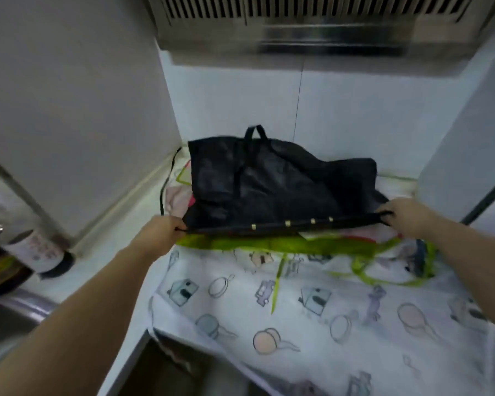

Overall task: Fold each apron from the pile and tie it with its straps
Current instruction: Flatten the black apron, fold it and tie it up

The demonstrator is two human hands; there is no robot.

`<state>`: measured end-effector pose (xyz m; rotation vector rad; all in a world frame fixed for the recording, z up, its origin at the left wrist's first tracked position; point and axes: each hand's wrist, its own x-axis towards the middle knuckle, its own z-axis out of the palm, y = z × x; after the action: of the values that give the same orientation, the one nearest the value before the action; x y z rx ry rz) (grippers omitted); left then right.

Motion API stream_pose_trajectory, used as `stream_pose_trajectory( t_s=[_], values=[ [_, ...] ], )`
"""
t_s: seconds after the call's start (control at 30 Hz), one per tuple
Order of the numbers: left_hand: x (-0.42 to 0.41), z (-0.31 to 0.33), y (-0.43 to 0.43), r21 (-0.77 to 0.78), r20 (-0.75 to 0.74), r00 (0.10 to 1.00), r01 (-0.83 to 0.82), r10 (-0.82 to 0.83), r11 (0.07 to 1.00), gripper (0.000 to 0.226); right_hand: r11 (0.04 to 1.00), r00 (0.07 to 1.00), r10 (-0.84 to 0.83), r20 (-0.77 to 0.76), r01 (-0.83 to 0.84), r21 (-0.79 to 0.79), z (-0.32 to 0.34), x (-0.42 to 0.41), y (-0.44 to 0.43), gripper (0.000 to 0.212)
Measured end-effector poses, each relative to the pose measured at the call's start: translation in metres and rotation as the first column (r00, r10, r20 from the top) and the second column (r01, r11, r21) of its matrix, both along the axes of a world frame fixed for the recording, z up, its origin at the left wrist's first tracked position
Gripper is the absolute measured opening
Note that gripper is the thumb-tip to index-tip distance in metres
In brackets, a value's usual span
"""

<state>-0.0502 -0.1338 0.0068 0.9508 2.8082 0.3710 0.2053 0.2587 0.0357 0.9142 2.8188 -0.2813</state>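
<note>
left hand (162, 231): pinching the near-left corner of the black apron (272, 184), fingers curled on the hem
right hand (406, 215): gripping the near-right corner the same way, so the hem with small gold studs is pulled taut between the two
black apron: on top of the pile, loop strap (255, 132) poking up at the back
underneath: a green apron (240, 242), then a white printed one (312, 310) hanging over the counter edge
off left: bottles (37, 252) by the sink (9, 315)
up top: range hood (312, 27)
</note>
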Motion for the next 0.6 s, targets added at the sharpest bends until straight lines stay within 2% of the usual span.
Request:
stream_pose_trajectory(
  t_s=[0.1, 0.2, 0.27, 0.3, 0.37, 0.4, 0.43, 0.47, 0.53, 0.6],
  values=[
    [0.001, -0.001, 0.0, -0.349, 0.099, 0.992, 0.113, -0.084, 0.93, 0.026, 0.998, 0.977, 0.057, 0.204, -0.063, 0.022, -0.008, 0.0, -0.01, 0.031],
    [0.007, 0.008, 0.008, -0.561, 0.148, 0.981, 0.188, -0.126, 0.806, 0.027, 0.992, 0.924, 0.105, 0.367, -0.126, 0.033, -0.011, 0.002, -0.014, 0.033],
    [0.012, 0.018, 0.016, -0.658, 0.294, 0.955, 0.169, 0.043, 0.734, 0.027, 0.99, 0.857, 0.11, 0.504, -0.137, 0.018, -0.007, -0.001, -0.019, 0.033],
    [0.017, 0.023, 0.021, -0.715, 0.396, 0.905, 0.196, 0.157, 0.671, 0.029, 0.993, 0.81, 0.104, 0.578, -0.115, -0.017, -0.002, -0.002, -0.024, 0.034],
    [0.027, 0.031, 0.027, -0.768, 0.518, 0.806, 0.293, 0.285, 0.569, 0.034, 0.983, 0.669, 0.11, 0.735, 0.036, -0.18, 0.007, -0.006, -0.039, 0.033],
    [0.032, 0.032, 0.031, -0.762, 0.549, 0.781, 0.322, 0.297, 0.561, 0.035, 0.955, 0.617, 0.109, 0.779, 0.154, -0.255, 0.011, -0.007, -0.045, 0.033],
    [0.037, 0.03, 0.034, -0.753, 0.566, 0.778, 0.351, 0.274, 0.557, 0.037, 0.915, 0.615, 0.098, 0.783, 0.254, -0.315, 0.013, -0.007, -0.049, 0.035],
    [0.042, 0.028, 0.039, -0.737, 0.572, 0.783, 0.361, 0.244, 0.571, 0.039, 0.89, 0.638, 0.098, 0.763, 0.287, -0.355, 0.012, -0.006, -0.053, 0.035],
    [0.043, 0.012, 0.05, -0.704, 0.528, 0.839, 0.344, 0.133, 0.622, 0.043, 0.893, 0.734, 0.095, 0.672, 0.236, -0.383, 0.002, -0.008, -0.05, 0.03],
    [0.037, -0.011, 0.059, -0.607, 0.404, 0.915, 0.264, 0.005, 0.75, 0.046, 0.911, 0.861, 0.079, 0.503, 0.143, -0.388, -0.014, -0.016, -0.045, 0.021]
  ],
)
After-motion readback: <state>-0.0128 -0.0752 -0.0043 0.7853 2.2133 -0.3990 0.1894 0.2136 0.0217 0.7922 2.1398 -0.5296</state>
